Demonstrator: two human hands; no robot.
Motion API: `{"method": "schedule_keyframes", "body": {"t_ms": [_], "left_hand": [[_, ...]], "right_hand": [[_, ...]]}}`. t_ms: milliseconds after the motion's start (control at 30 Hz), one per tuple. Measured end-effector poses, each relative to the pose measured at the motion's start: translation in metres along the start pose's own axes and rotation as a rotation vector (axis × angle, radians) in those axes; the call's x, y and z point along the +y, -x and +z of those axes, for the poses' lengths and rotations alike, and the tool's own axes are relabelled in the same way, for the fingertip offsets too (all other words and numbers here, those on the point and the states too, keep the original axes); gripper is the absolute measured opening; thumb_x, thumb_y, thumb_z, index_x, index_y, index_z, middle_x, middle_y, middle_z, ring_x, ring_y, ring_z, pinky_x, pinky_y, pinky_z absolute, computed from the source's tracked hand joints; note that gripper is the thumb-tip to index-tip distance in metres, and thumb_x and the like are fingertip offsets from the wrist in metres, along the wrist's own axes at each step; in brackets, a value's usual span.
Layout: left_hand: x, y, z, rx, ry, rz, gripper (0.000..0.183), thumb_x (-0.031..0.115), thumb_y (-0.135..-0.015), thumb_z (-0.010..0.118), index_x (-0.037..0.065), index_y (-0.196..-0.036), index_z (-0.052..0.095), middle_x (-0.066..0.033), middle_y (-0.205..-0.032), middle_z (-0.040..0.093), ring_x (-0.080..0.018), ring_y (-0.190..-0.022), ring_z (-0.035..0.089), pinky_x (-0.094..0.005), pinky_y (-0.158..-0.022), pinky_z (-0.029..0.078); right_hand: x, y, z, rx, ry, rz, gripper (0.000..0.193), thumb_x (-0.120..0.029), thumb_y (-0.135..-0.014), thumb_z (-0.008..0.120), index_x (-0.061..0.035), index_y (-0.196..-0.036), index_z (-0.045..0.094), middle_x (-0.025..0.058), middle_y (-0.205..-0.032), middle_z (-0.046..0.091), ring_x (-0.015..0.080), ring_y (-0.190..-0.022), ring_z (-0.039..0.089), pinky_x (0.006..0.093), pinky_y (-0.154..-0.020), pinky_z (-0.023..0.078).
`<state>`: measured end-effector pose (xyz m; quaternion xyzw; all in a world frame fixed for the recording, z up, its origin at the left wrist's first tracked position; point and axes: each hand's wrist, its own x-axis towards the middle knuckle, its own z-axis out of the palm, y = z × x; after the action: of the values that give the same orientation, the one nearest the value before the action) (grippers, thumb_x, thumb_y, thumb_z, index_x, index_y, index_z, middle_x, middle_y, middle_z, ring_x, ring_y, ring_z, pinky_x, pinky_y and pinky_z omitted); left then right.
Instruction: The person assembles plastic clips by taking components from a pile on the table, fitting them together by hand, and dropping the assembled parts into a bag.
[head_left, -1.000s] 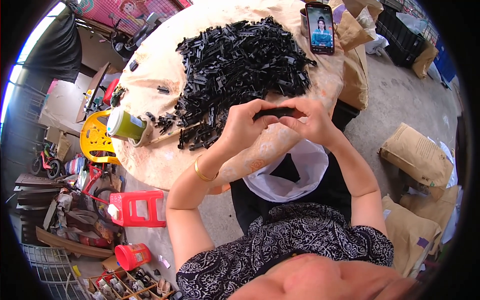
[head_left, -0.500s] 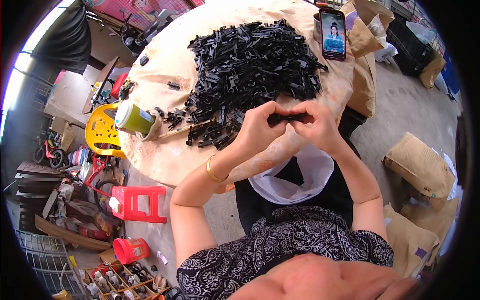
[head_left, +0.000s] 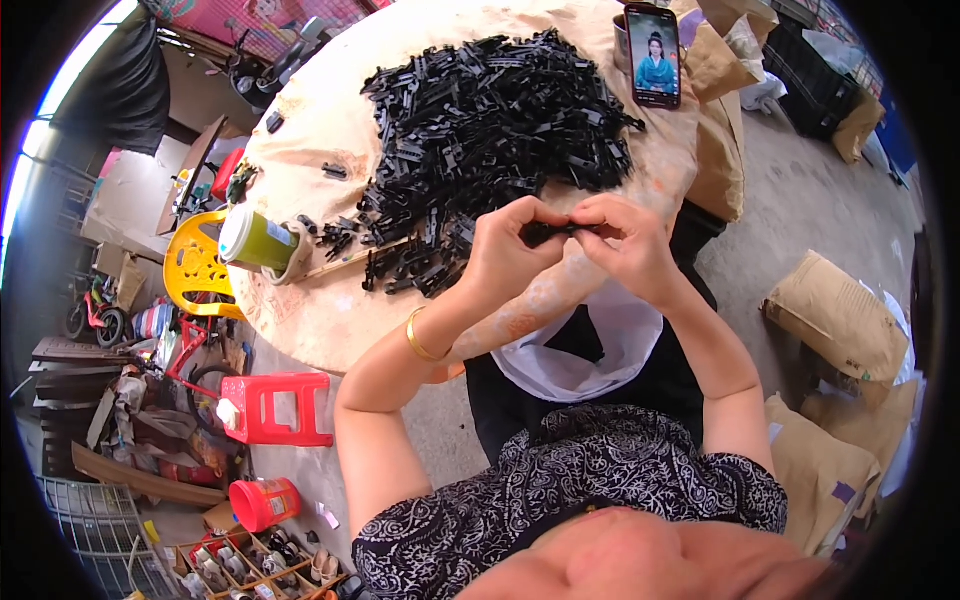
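Observation:
Both my hands meet over the near edge of a round, cloth-covered table. Between my left hand and my right hand is a small black plastic part, pinched by the fingers of each. My fingers cover most of it, so its full shape is hidden. Just beyond my hands spreads a big heap of similar black plastic parts. A few loose ones lie left of the heap. Under my hands, in my lap, sits an open white bag.
A phone stands upright at the table's far right. On the left are a green cup in a holder, a thin stick, a yellow chair and a red stool. Brown sacks lie on the floor at right.
My fingers have shifted slightly around the black part, and my right fingertips are pinched closer together. The whole view has moved a little, so the table sits slightly higher and further left.

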<state>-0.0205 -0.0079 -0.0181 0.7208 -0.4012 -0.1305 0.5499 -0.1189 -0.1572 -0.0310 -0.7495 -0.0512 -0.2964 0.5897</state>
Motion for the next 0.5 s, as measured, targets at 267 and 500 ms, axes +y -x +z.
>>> {"method": "schedule_keyframes", "body": {"t_ms": [267, 500], "left_hand": [[0.001, 0.003, 0.001, 0.027, -0.06, 0.024, 0.012, -0.003, -0.075, 0.067, -0.001, -0.087, 0.063, 0.0008, -0.077, 0.063, -0.0006, -0.067, 0.053, -0.0153, -0.058, 0.044], [0.017, -0.01, -0.01, -0.138, 0.178, -0.328, 0.022, 0.002, -0.079, 0.067, -0.004, -0.099, 0.06, -0.0052, -0.084, 0.065, -0.0079, -0.069, 0.059, -0.0192, -0.061, 0.049]], "right_hand": [[0.003, 0.001, 0.005, 0.004, 0.07, -0.052, 0.017, 0.003, -0.072, 0.063, 0.0042, -0.089, 0.063, 0.0131, -0.089, 0.062, 0.0196, -0.075, 0.062, 0.0267, -0.066, 0.052], [-0.002, -0.006, 0.0, -0.01, 0.145, -0.062, 0.02, 0.001, -0.075, 0.064, 0.0031, -0.094, 0.062, 0.0121, -0.089, 0.062, 0.0198, -0.077, 0.062, 0.0276, -0.065, 0.053]]}}
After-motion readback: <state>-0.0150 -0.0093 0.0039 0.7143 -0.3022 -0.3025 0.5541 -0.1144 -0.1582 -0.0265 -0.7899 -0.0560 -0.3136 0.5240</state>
